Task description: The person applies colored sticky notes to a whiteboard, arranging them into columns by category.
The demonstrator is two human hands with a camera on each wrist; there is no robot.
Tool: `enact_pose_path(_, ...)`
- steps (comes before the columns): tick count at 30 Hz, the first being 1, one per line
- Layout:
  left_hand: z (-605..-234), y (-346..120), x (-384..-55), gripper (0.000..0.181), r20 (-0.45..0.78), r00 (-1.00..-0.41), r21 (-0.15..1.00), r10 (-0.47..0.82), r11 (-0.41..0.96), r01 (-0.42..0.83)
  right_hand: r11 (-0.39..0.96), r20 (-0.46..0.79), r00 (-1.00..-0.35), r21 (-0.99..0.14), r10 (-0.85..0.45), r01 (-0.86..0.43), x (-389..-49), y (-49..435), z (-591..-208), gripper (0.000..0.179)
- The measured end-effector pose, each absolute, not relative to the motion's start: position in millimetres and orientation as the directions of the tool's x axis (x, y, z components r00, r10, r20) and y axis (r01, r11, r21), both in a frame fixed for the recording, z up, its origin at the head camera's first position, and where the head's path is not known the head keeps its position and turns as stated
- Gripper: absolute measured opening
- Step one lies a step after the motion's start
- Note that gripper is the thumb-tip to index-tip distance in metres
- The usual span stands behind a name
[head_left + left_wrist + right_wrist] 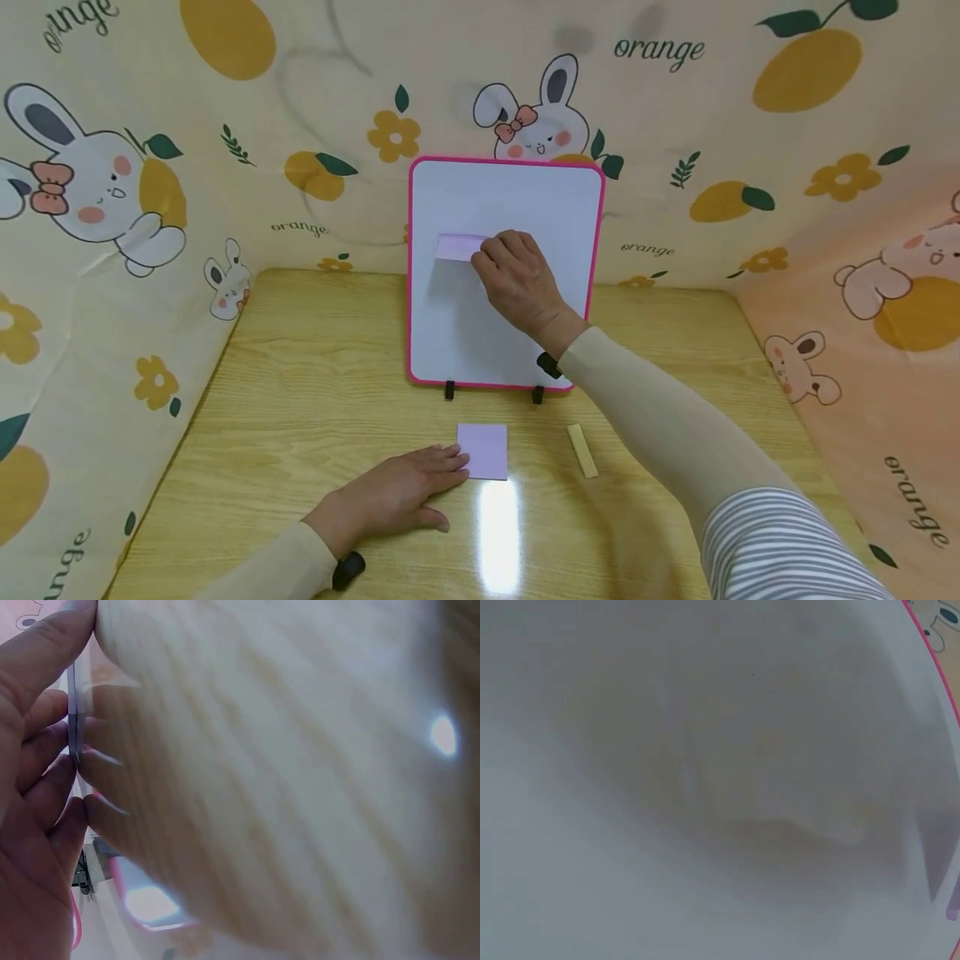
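Wood-grain table (322,358), printed backdrop (442,50) at far side: purple paper (457,247) sits against the whiteboard (498,200), left of its middle, right end pinched by fingers of the right hand (517,279). Nearer, left hand (397,492) palm-down, fingers extended, tips at the left edge of a purple square pad (486,451); yellow strip (582,451) lies to the pad's right, apart from it.

The right arm (660,433) stretches forward and inward, the right hand (521,279) raised, fingers (497,247) curled in a pinch. The left hand (397,492) lies low, palm down, fingers extended, thumb (431,519) apart.
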State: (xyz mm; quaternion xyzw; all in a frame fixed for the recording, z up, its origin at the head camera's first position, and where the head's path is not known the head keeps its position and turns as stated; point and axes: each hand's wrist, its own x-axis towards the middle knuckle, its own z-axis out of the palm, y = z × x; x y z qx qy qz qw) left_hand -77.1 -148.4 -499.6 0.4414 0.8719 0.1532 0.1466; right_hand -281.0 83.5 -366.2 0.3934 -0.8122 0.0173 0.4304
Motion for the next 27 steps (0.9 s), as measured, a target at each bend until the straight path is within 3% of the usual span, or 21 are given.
enact_pose_path(27,-499,-149,-77,0.072,-0.128,-0.565,0.396,0.815,0.565,0.724,0.699,0.664,-0.378,0.315,-0.645,-0.641,-283,86,-377,0.016)
